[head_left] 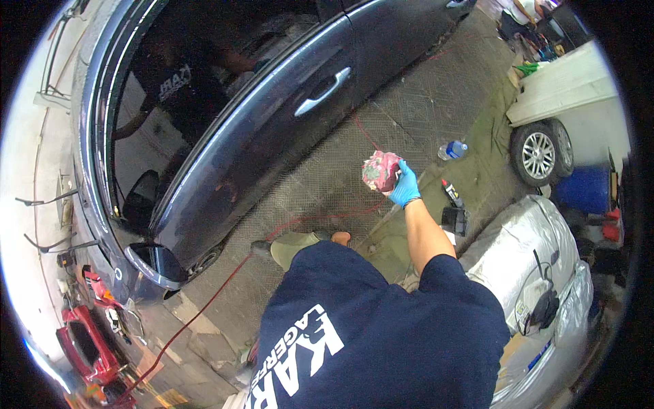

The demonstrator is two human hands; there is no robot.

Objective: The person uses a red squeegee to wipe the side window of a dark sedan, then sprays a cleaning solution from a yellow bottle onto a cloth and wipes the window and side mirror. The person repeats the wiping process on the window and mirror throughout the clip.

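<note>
My right hand (406,183), in a blue glove, reaches out over the floor. Its fingers are closed on a rounded pink-and-pale patterned bundle (381,172) that looks like a wadded cloth. The far side of the bundle faces the dark blue car (272,136) but stays apart from it. The car's door handle (323,93) lies up and to the left of the bundle. My left hand does not show. In the dark window glass (197,75) there is a reflection of a shirt and an arm.
A clear bottle (452,150), a black bottle with a red cap (452,193) and a black box (454,221) are right of my hand. A red hose (204,307) crosses the floor. Wheels (538,154) and a silver-covered bulk (521,242) stand at right. Another person (521,15) is far right.
</note>
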